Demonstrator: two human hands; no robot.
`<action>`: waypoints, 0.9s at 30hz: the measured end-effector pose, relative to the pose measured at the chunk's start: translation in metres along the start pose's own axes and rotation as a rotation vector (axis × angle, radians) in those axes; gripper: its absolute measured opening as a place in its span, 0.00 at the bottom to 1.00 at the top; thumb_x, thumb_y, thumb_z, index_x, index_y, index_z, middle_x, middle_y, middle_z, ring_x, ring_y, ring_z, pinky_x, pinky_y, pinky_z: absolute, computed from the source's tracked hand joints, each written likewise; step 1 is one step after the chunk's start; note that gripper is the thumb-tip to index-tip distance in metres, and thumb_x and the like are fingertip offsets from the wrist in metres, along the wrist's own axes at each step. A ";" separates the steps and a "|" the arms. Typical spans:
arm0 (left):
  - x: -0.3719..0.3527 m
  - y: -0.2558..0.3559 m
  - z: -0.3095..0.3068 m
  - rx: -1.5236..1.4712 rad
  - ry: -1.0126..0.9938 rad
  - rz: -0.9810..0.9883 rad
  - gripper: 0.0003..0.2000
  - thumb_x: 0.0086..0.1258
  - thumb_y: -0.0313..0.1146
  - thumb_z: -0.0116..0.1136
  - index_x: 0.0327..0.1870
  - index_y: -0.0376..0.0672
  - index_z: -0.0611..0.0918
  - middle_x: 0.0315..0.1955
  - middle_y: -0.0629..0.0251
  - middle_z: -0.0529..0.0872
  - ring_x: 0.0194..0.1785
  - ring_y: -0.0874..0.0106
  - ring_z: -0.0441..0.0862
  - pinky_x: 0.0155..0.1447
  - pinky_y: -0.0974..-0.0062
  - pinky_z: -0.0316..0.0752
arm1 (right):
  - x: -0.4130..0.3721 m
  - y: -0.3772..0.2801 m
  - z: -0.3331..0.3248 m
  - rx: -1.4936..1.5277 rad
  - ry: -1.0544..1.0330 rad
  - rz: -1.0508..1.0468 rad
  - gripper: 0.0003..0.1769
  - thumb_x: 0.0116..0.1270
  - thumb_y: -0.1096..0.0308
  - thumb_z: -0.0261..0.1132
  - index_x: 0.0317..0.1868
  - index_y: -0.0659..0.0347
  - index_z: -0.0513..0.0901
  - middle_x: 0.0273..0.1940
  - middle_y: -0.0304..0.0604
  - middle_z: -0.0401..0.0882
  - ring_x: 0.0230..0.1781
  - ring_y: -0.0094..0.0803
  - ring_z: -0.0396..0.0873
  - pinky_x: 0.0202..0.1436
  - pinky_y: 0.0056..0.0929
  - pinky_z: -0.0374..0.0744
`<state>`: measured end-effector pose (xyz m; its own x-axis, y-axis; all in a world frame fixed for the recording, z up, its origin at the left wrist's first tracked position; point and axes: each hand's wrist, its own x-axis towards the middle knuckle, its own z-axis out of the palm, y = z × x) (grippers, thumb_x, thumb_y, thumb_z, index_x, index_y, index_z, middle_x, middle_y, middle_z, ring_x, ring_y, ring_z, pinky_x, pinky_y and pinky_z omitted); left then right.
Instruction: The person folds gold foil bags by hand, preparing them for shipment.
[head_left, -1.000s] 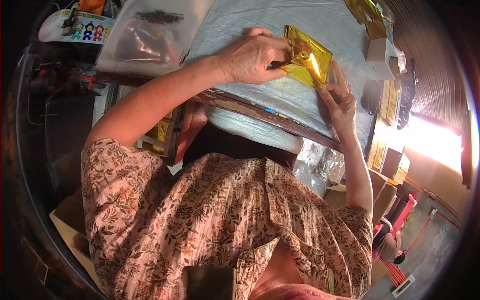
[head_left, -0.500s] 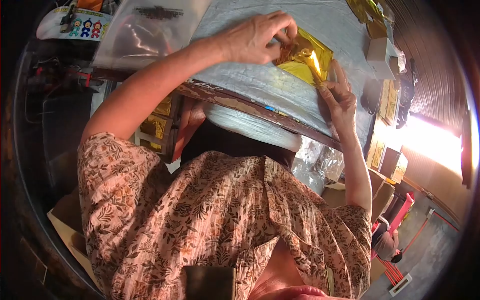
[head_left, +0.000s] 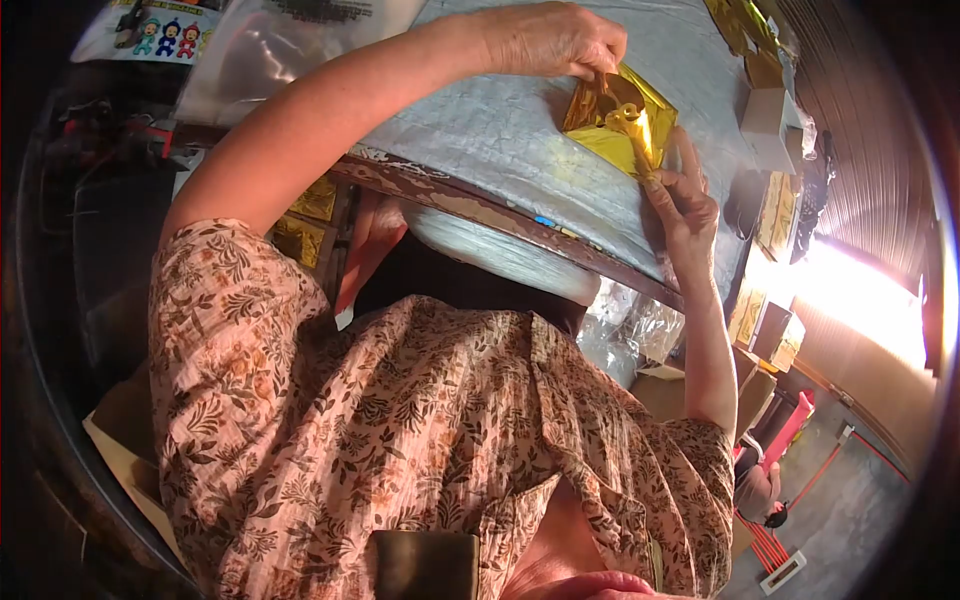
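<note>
A shiny gold foil sheet (head_left: 612, 145), partly folded with a rolled, cone-like part on top, rests on the silvery-grey covered table (head_left: 500, 140). My left hand (head_left: 555, 40) reaches over its far left edge, fingers closed and pinching the raised foil there. At the foil's near right corner is my right hand (head_left: 690, 205); its thumb and a finger close on the narrow end of the roll, while another finger stretches along the right edge. The left fingertips are partly hidden behind the back of that hand.
Clear plastic sheets (head_left: 290, 60) lie at the table's left. A white box (head_left: 770, 125) and more gold foil (head_left: 745, 30) are at the right. Gold packets (head_left: 298, 240) sit under the table edge (head_left: 450, 195). Another person (head_left: 760, 490) is far off at lower right.
My left hand has moved right and away from me, its thumb no longer showing at the near side. The raised foil under it stands further open. My right hand stays at its corner.
</note>
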<state>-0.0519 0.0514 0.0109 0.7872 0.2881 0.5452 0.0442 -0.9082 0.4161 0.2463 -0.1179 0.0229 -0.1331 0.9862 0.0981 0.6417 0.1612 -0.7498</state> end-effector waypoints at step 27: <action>-0.010 0.013 0.006 -0.029 0.155 -0.084 0.09 0.68 0.26 0.64 0.46 0.36 0.88 0.42 0.53 0.89 0.48 0.53 0.88 0.53 0.60 0.83 | 0.000 0.000 -0.001 -0.021 0.010 -0.008 0.08 0.70 0.65 0.75 0.46 0.58 0.93 0.80 0.49 0.69 0.86 0.49 0.56 0.86 0.53 0.47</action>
<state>-0.0550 0.0347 0.0063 0.6772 0.4077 0.6126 0.0862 -0.8707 0.4842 0.2471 -0.1180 0.0238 -0.1311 0.9852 0.1105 0.6562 0.1698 -0.7352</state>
